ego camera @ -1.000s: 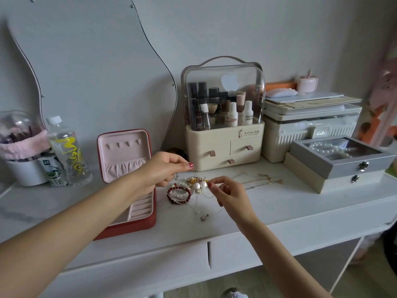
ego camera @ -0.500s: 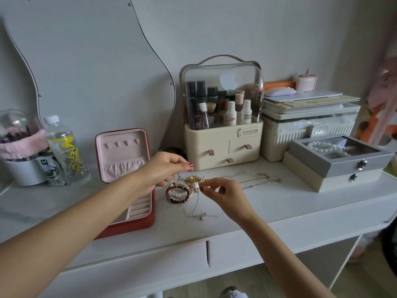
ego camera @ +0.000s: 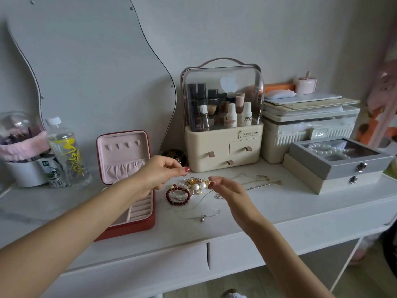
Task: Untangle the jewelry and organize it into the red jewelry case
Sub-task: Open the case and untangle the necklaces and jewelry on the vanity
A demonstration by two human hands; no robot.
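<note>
Pinching a thin silver chain (ego camera: pixel 194 208), the right hand (ego camera: pixel 228 191) has drawn back from the tangled jewelry (ego camera: pixel 189 189) beside the open red jewelry case (ego camera: pixel 131 188), while the left hand (ego camera: pixel 160 174) pinches another strand, so untangling has only begun.

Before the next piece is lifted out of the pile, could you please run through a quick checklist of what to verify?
1. Red jewelry case open, with its pink compartments exposed: ok.
2. Case within reach, directly beside the jewelry pile: ok.
3. Pile separated into single pieces: not ok; red bead bracelet, pearls and gold pieces lie bunched together.
4. Left hand has a secure grip on a strand: cannot tell; fingertips pinch together, but what they hold is too fine to see.
5. Right hand pinching a thin chain: ok.
6. Silver pendant chain lying apart from the pile: ok.
</note>
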